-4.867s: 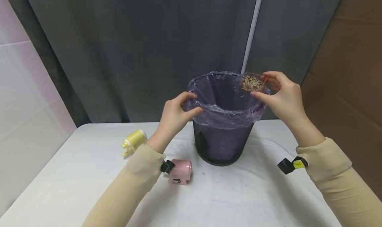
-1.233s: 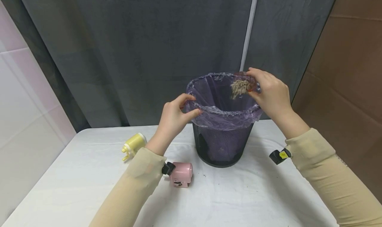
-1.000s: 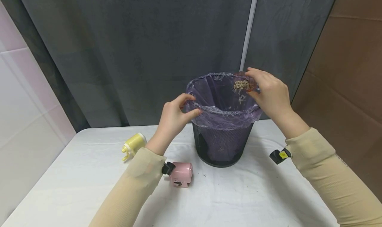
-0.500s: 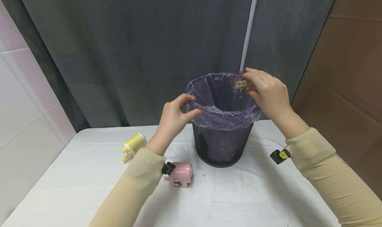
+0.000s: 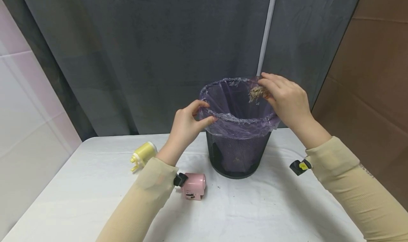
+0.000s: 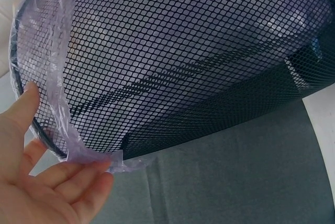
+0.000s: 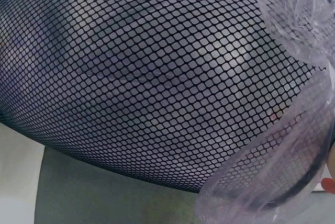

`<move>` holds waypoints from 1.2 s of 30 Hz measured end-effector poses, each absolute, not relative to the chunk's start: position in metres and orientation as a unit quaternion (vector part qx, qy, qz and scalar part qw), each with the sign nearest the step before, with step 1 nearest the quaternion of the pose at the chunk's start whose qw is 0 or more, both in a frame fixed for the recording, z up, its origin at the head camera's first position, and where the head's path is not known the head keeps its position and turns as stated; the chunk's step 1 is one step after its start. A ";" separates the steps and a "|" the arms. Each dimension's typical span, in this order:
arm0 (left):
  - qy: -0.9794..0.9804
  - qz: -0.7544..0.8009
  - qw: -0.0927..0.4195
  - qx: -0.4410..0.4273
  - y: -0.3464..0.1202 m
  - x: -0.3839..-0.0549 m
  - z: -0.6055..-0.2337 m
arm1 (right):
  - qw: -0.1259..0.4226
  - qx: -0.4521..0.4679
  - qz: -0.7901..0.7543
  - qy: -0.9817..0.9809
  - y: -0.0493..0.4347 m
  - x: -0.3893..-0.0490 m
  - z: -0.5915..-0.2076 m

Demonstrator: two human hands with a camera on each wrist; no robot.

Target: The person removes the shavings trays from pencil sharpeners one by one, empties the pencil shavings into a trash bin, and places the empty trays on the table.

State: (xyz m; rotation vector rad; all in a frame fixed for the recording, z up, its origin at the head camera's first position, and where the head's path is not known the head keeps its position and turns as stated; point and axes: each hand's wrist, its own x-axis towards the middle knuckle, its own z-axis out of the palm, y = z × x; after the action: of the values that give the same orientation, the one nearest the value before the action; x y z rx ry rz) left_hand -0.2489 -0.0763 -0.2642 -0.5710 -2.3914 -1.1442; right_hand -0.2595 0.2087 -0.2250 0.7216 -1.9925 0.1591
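A black mesh wastebasket (image 5: 236, 157) with a purple plastic liner (image 5: 242, 128) folded over its rim stands on the table. My left hand (image 5: 188, 123) grips the near left rim, thumb outside over the liner. Above the opening's right side, my right hand (image 5: 290, 98) holds a small see-through tray (image 5: 265, 92), tipped toward the inside and mostly hidden by the fingers. Tan, crumbly shavings (image 5: 255, 93) cluster at its lower edge. In the left wrist view, fingers (image 6: 78, 182) press the liner at the rim. The right wrist view shows mostly mesh (image 7: 157, 77), with only a fingertip at its edge.
On the white-covered table (image 5: 79, 192), a yellow cylinder (image 5: 145, 151) with a crank-like end lies left of the basket. A pink cylindrical device (image 5: 194, 185) lies by the left wrist. Dark curtain (image 5: 159, 51) hangs behind; a brown panel (image 5: 369, 75) rises at right.
Since the oldest frame, the right hand has moved left over the basket and tipped the tray. Some shavings dropped into the basket about a second ago. The left hand stays on the rim.
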 end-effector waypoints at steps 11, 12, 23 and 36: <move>-0.862 -0.413 0.212 -0.204 -0.078 -0.248 -0.264 | 0.489 0.303 0.061 -0.816 0.207 -0.259 -0.226; -0.862 -0.413 0.211 -0.203 -0.078 -0.248 -0.265 | 0.489 0.303 0.061 -0.816 0.207 -0.259 -0.226; -0.862 -0.410 0.214 -0.207 -0.078 -0.249 -0.264 | 0.490 0.304 0.059 -0.815 0.207 -0.258 -0.224; -0.864 -0.410 0.210 -0.203 -0.077 -0.248 -0.264 | 0.483 0.303 0.057 -0.820 0.208 -0.258 -0.225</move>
State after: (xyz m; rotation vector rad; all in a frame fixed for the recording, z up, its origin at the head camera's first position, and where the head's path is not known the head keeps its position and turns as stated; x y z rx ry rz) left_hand -0.2483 -0.0766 -0.2645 -0.5649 -2.4026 -1.1388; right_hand -0.2581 0.2076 -0.2246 0.7385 -1.9979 0.1386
